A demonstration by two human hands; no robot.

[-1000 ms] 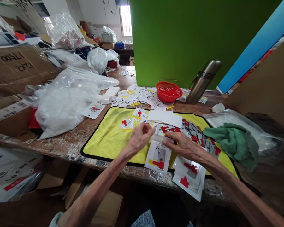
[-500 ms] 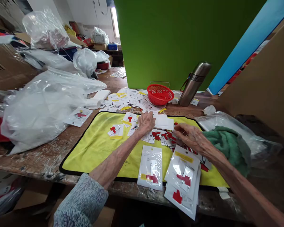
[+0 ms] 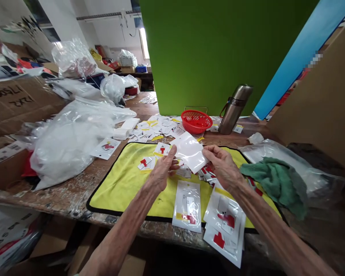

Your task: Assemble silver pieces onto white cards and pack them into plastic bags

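A glossy white plastic pouch (image 3: 190,151) is up off the yellow cloth, tilted between my hands. My right hand (image 3: 222,165) pinches its right edge between thumb and fingers. At the pouch's left edge is my left hand (image 3: 161,172), its thumb raised and apart from the curled fingers; whether it touches the pouch I cannot tell. Small cards with red pieces (image 3: 208,174) lie in a pile under my right hand. Closer to me are a filled pouch (image 3: 186,205) and a stack of filled pouches (image 3: 225,230), each showing a red piece.
The yellow cloth (image 3: 117,188) covers the table's front. Behind it stand a red basket (image 3: 196,122) and a steel flask (image 3: 234,111), before a green panel (image 3: 218,53). Loose papers (image 3: 161,126) and a big plastic bag (image 3: 71,142) lie leftward. A green towel (image 3: 278,184) sits right.
My right hand has moved from the card pile to hold a white pouch, now lifted off the cloth. My left hand has drawn back toward me. The head view has shifted slightly.
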